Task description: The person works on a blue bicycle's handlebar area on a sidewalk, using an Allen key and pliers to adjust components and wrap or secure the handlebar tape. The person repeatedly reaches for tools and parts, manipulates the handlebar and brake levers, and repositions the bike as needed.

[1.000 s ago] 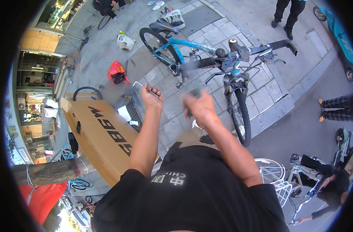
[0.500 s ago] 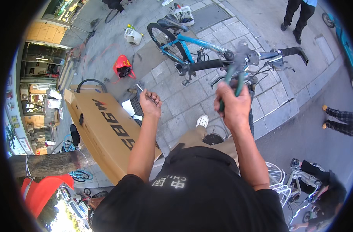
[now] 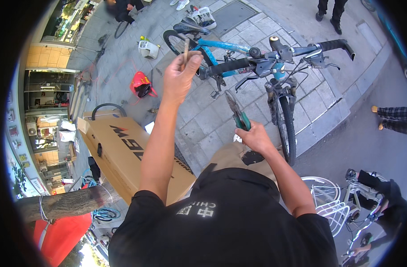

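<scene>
A blue bicycle stands in front of me, its black-taped handlebar and front tyre toward me. My left hand is raised beside the handlebar's left end, fingers closed on a thin rod that points up; its exact kind is unclear. Lower down, between my body and the handlebar, my right hand grips pliers with green handles. Their metal jaws point up and left, apart from the bicycle.
A long cardboard box lies at my left beside a tree trunk. Farther off are a red bag-like thing and a white jug. At lower right, a person is by a white bicycle. Other people stand at the edges.
My left hand has moved up and away, closer to the handlebar. My right hand has lowered the pliers from in front of the handlebar's centre, which now shows.
</scene>
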A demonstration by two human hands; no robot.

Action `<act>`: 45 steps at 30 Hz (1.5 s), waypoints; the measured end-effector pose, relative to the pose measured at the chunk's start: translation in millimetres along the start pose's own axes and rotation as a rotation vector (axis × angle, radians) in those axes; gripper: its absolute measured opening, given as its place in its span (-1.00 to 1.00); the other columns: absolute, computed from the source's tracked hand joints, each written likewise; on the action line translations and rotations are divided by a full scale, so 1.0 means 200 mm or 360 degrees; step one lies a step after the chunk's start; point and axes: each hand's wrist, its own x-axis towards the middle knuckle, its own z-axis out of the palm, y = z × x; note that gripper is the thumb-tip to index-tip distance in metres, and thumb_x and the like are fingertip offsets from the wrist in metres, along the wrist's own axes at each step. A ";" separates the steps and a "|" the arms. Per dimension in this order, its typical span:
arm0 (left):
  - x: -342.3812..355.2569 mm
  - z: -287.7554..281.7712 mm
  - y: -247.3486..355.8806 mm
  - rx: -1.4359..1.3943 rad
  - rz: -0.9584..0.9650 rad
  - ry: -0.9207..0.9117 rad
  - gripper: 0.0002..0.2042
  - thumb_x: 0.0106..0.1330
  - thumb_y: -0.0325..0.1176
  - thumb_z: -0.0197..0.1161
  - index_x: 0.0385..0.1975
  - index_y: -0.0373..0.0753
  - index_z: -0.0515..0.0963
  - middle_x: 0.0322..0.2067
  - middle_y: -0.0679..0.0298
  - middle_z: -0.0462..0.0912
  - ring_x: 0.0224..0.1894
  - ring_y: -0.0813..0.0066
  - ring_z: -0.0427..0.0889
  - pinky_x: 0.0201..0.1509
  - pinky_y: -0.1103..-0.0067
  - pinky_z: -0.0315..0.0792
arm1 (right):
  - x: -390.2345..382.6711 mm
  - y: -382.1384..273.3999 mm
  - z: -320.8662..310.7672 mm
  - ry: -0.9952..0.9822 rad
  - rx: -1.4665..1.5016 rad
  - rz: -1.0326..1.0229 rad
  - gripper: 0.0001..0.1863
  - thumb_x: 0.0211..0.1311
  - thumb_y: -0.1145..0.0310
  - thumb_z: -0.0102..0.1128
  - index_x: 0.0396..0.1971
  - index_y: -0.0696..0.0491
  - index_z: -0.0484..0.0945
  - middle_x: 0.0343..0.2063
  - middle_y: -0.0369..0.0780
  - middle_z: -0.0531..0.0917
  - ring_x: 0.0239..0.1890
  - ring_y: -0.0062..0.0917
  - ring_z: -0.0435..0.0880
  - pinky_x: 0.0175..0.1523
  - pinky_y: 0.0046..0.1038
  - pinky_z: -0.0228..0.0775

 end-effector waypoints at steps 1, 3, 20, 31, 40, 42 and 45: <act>0.02 -0.01 -0.02 0.0111 -0.0049 -0.0069 -0.68 0.49 -0.15 0.52 -0.03 -0.30 0.74 -0.19 0.30 0.77 -0.48 0.78 0.41 -0.46 0.72 0.21 | 0.05 0.03 0.03 0.0080 -0.0115 -0.0117 -0.67 0.37 0.25 0.43 -0.08 0.21 0.69 -0.44 -0.22 0.72 -0.41 -0.55 0.67 -0.23 -0.38 0.53; 0.05 -0.07 -0.05 0.0046 -0.0139 -0.0160 -0.69 0.50 -0.15 0.52 -0.06 -0.30 0.75 -0.22 0.30 0.76 -0.50 0.77 0.39 -0.46 0.73 0.19 | 0.13 0.08 0.09 0.0181 -0.0082 -0.0131 -0.64 0.35 0.21 0.42 -0.07 0.21 0.68 -0.42 -0.18 0.71 -0.35 -0.50 0.67 -0.18 -0.34 0.54; -0.04 0.13 0.14 0.0284 -0.0424 -0.0759 -0.70 0.57 -0.16 0.43 0.01 -0.31 0.74 -0.23 0.30 0.80 -0.52 0.84 0.34 -0.48 0.77 0.15 | -0.06 0.08 -0.06 0.0797 0.0187 -0.0139 -0.56 0.32 0.22 0.37 0.05 0.22 0.59 -0.39 -0.11 0.69 -0.31 -0.25 0.73 -0.09 -0.23 0.57; -0.09 0.20 0.21 0.0191 -0.0523 -0.0851 -0.73 0.61 -0.18 0.37 -0.02 -0.29 0.73 -0.23 0.26 0.81 -0.60 0.83 0.27 -0.55 0.74 0.11 | -0.10 0.09 0.14 0.0681 0.0492 0.0040 -0.64 0.35 0.31 0.27 0.03 0.22 0.57 -0.37 -0.08 0.70 -0.36 -0.33 0.73 -0.23 -0.23 0.59; -0.09 0.32 0.26 0.0310 -0.0463 -0.1017 -0.75 0.64 -0.23 0.33 0.04 -0.28 0.72 -0.18 0.27 0.85 -0.60 0.88 0.26 -0.55 0.77 0.12 | -0.27 0.23 0.04 0.0678 0.0449 0.0154 -0.71 0.29 0.41 0.25 -0.04 0.19 0.63 -0.31 -0.12 0.73 -0.30 -0.33 0.72 -0.13 -0.28 0.59; -0.10 0.32 0.27 0.0285 -0.0543 -0.1046 -0.75 0.64 -0.23 0.32 0.05 -0.30 0.72 -0.17 0.23 0.84 -0.61 0.85 0.26 -0.55 0.75 0.12 | -0.19 0.21 -0.06 0.0714 0.0971 0.0252 -0.75 0.31 0.40 0.25 -0.07 0.19 0.59 -0.37 -0.17 0.68 -0.35 -0.36 0.69 -0.20 -0.25 0.56; -0.08 0.36 0.27 0.0244 -0.0600 -0.1078 -0.73 0.65 -0.24 0.30 0.07 -0.33 0.70 -0.16 0.12 0.81 -0.61 0.81 0.26 -0.54 0.72 0.12 | -0.27 0.04 0.10 0.0528 0.0276 0.0000 -0.63 0.32 0.32 0.27 0.05 0.19 0.54 -0.27 0.06 0.73 -0.19 -0.07 0.78 -0.03 -0.09 0.60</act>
